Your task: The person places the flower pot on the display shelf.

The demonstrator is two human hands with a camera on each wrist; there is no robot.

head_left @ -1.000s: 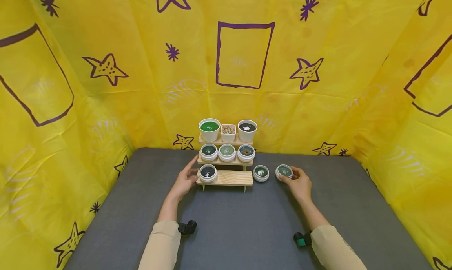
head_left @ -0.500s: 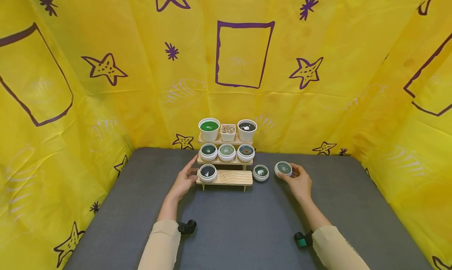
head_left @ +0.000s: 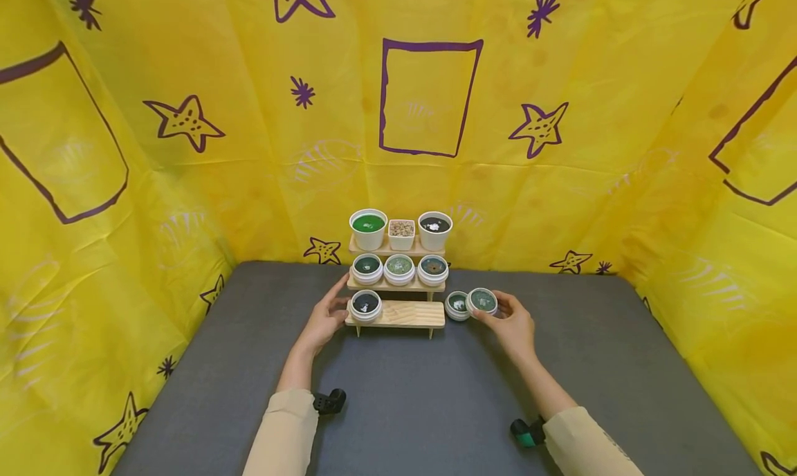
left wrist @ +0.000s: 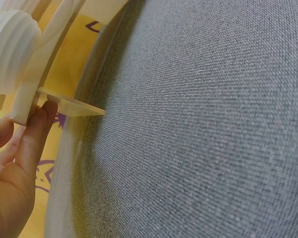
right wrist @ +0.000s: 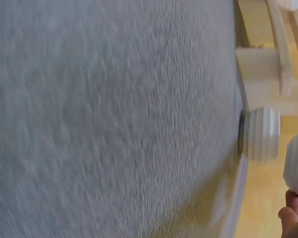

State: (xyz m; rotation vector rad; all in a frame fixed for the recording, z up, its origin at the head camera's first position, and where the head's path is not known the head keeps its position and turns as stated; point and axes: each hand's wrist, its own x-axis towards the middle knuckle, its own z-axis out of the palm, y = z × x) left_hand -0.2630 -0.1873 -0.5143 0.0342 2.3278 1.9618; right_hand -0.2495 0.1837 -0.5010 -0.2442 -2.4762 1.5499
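A tiered wooden stand (head_left: 411,313) stands near the table's back edge. My left hand (head_left: 326,319) grips the left end of its lowest step, thumb above and fingers below the board (left wrist: 32,89) in the left wrist view. Beside that hand, a white ribbed pot with a dark filling (head_left: 366,306) sits on the step. My right hand (head_left: 514,327) holds a small white pot with a grey-green filling (head_left: 482,301), raised off the table in the right wrist view. Just left of it, a white pot with a dark green filling (head_left: 457,306) stands on the table.
On the middle step are three ribbed pots (head_left: 399,270). The top step bears a green-filled cup (head_left: 369,228), a square cup of beige bits (head_left: 401,235) and a dark-filled cup (head_left: 434,230). A yellow patterned cloth (head_left: 274,206) hangs around the grey table (head_left: 398,400).
My right hand has lifted the grey-green pot off the table and carried it left, partly over the dark green pot in the head view. The left hand stays at the stand.
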